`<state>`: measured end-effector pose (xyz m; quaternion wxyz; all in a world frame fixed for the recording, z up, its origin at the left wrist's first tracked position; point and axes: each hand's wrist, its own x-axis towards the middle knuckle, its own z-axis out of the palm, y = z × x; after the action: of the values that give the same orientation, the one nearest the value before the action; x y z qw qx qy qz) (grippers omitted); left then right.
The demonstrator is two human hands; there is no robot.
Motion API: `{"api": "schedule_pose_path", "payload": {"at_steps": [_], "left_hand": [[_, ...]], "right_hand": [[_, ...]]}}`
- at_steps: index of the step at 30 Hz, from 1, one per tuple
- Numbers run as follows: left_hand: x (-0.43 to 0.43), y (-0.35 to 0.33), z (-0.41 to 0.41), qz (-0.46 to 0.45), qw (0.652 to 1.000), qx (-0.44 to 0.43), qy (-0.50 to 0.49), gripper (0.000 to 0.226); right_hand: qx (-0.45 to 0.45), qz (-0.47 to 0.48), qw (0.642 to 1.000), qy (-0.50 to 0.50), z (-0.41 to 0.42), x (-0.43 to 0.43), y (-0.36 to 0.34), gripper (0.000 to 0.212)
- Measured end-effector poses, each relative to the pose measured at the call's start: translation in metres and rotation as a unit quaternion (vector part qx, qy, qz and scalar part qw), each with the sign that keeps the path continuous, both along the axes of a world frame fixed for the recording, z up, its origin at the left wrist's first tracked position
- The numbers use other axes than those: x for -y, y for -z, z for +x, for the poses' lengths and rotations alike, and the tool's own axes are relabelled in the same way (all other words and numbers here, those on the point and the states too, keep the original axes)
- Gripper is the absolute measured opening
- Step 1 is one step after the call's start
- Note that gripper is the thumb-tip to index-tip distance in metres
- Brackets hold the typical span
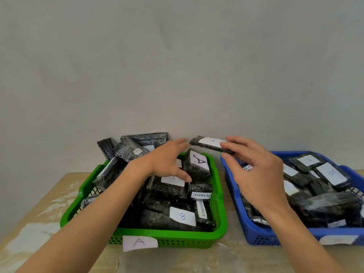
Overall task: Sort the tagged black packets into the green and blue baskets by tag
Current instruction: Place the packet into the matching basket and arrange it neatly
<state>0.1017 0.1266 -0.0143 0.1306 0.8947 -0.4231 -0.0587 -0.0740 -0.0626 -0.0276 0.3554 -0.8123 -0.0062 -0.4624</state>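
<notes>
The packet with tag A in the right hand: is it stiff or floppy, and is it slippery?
Probably fairly stiff: the packet sticks out straight though the right hand pinches only one end. Likely light, since a thumb-and-finger pinch alone carries it. The glossy black wrap may be a little slippery.

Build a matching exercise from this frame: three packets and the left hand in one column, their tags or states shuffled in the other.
Column one
1. held packet, in the right hand
2. front packet of the green basket
3. middle packet along that basket's right wall
4. left hand

Column two
a. tagged B
b. open, holding nothing
c. tagged A
d. tagged PENDING

Pairs: 1-c, 2-a, 3-d, 4-b
</notes>
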Motion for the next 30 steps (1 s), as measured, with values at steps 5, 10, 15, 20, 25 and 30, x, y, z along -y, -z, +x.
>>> {"api": "schedule_pose_path", "payload": {"at_steps": [5,10,15,20,25,30], "left_hand": [[-0.036,-0.005,-0.014,0.096,0.992,0.069,-0.034,0.089],[-0.055,0.002,-0.027,0.148,0.981,0.118,-0.048,0.091],[-0.068,0.004,-0.029,0.164,0.963,0.203,-0.07,0.086],[-0.073,-0.002,-0.029,0.147,0.968,0.175,-0.101,0.089],[-0.063,-0.005,-0.05,0.078,0.978,0.165,-0.097,0.072],[-0.045,-0.004,-0.07,-0.031,0.999,0.014,-0.039,0.031]], "right_hand": [[-0.049,0.046,0.998,-0.002,0.031,-0.022,-0.011,0.027],[-0.133,0.021,0.991,-0.01,0.058,-0.053,-0.005,0.026],[-0.219,-0.052,0.974,0.019,0.07,-0.06,0.016,0.02],[-0.344,-0.137,0.928,-0.034,0.066,-0.053,0.017,0.023],[-0.353,-0.147,0.924,-0.025,0.05,-0.018,-0.013,0.014],[-0.493,-0.288,0.821,0.01,0.043,-0.02,-0.004,0.052]]}}
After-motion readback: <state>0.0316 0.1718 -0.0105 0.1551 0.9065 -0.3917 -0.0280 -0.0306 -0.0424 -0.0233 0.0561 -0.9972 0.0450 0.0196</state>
